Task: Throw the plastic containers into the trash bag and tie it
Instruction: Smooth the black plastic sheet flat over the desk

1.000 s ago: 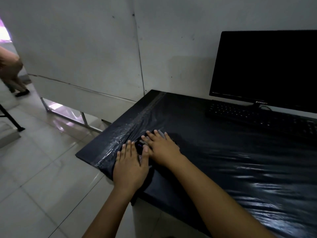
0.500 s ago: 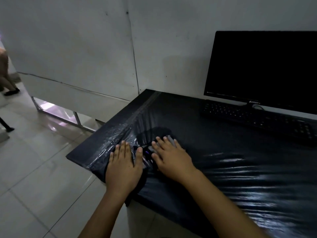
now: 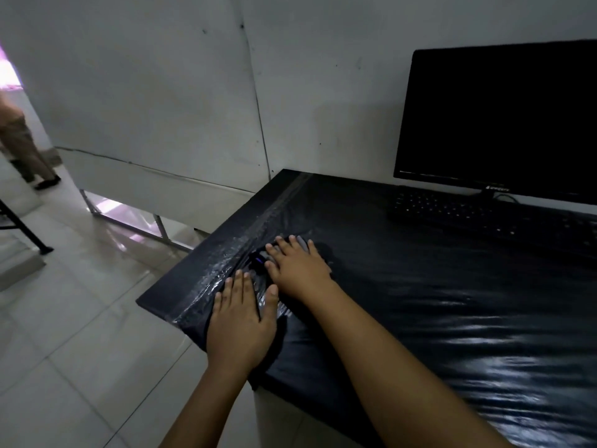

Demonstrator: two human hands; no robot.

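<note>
Head view: both hands lie flat, fingers straight, on a dark, flattened trash bag [image 3: 255,279] at the desk's [image 3: 420,318] near-left corner. The left hand [image 3: 240,321] presses the bag where it reaches the front edge, its palm partly overhanging. The right hand [image 3: 298,270] rests just beyond and to the right of it, further in from the edge; the two thumbs are close together. Neither hand curls round anything.

The bag's outline is hard to tell from the shiny black plastic covering the desk, but its long axis seems to run from the front edge inward, alongside the taped left edge. It lies directly under both hands, so either can gather it. No plastic containers are visible. A keyboard [image 3: 484,215] and monitor [image 3: 504,121] stand well apart, toward the back right.
</note>
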